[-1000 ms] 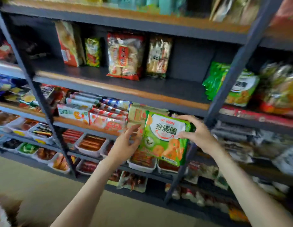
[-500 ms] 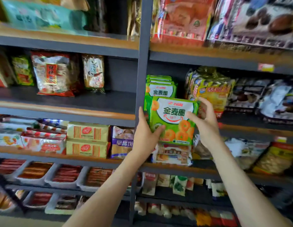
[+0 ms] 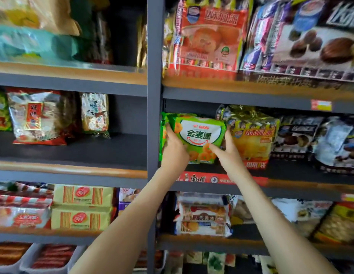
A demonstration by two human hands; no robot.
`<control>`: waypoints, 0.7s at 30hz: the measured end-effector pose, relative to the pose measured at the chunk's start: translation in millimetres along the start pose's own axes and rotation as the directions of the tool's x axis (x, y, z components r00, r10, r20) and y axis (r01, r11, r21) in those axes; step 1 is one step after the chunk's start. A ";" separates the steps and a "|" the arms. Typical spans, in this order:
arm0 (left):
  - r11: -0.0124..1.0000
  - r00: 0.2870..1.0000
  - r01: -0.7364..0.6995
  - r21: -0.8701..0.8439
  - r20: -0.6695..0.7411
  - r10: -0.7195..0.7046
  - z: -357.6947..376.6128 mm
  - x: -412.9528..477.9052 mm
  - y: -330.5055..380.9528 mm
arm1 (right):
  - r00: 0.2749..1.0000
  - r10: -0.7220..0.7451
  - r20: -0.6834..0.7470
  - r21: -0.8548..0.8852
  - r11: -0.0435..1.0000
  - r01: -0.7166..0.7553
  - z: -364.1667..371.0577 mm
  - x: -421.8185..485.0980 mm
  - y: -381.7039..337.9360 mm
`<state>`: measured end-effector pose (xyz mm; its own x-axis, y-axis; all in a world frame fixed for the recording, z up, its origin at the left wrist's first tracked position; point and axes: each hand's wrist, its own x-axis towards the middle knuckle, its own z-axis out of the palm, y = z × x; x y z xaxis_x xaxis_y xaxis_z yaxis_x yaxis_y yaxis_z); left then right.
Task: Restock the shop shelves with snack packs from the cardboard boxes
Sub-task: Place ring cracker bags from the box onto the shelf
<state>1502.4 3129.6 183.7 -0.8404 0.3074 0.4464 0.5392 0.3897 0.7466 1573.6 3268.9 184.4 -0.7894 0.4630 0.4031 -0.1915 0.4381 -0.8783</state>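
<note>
Two bare hands are reaching up to the middle shelf (image 3: 286, 172) of the right bay. Together they are holding one green snack pack (image 3: 201, 133) upright, with its white label facing out. The left hand (image 3: 175, 153) is gripping the pack's left edge, fingers curled up along it. The right hand (image 3: 228, 153) is grasping the right edge, its thumb lying across the front and its fingers tucked behind.

The pack is sitting at the left end of that shelf, just beside the grey post (image 3: 154, 115). I cannot tell whether its bottom edge is touching the board. Behind it, the edge of at least one more green pack (image 3: 161, 139) is showing; how many are standing there is hidden. Just to the right, one yellow pack (image 3: 253, 139) is standing close against the right hand. Further right, dark packs (image 3: 296, 137) are lining the shelf, too blurred to count. One red strip (image 3: 197, 178) is running along the shelf's front edge below the hands.

In the left bay, three bags are standing on the middle level: one green bag (image 3: 0, 111), one red-and-clear bag (image 3: 37, 117) and one narrow clear bag (image 3: 95, 113). One level down, two yellow boxes (image 3: 81, 206) are lying stacked, one on the other. Above the hands, one big red bag (image 3: 209, 36) is standing on the upper level.
</note>
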 end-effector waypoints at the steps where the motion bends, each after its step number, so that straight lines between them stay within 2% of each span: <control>1: 0.999 1.000 -0.005 0.040 -0.003 0.005 2.3 6.4 -2.6 | 1.000 -0.010 0.010 -0.053 0.999 0.011 2.2 6.1 3.2; 4: 0.992 0.996 0.013 0.123 0.084 -0.023 10.3 17.5 -13.2 | 1.000 0.005 0.027 -0.156 0.988 0.000 10.4 20.7 19.5; 6: 0.980 0.980 0.101 0.172 0.152 -0.128 16.9 23.2 -22.3 | 0.998 -0.009 0.062 -0.210 0.977 0.021 17.5 25.0 30.2; 8: 0.949 0.971 0.159 0.271 0.128 -0.199 23.0 23.7 -32.9 | 0.994 -0.049 0.102 -0.234 0.969 0.072 24.7 28.2 42.0; 10: 0.953 0.972 0.163 0.255 0.127 -0.200 26.4 18.1 -39.6 | 0.985 -0.075 0.155 -0.266 0.957 0.115 29.8 29.6 46.7; 13: 0.915 0.998 0.042 0.402 0.022 -0.055 29.2 12.4 -44.9 | 0.974 -0.101 0.205 -0.319 0.933 0.164 34.3 31.1 49.3; 15: 0.887 1.000 0.015 0.462 -0.008 -0.013 31.8 13.3 -45.1 | 0.977 -0.089 0.195 -0.349 0.924 0.154 35.4 29.8 48.9; 18: 0.839 0.999 -0.024 0.543 -0.021 0.042 34.6 12.7 -46.9 | 0.989 -0.024 0.144 -0.438 0.895 0.085 37.0 24.4 45.1; 21: 0.818 0.992 -0.117 0.563 0.025 0.124 32.7 4.1 -49.2 | 0.998 -0.043 0.047 -0.602 0.796 0.063 37.9 11.3 41.0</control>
<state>1474.3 3140.1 132.7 -0.7651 0.3753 0.5232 0.5709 0.7713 0.2814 1534.7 3262.9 143.1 -0.8071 0.4071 0.4277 0.1496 0.8417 -0.5188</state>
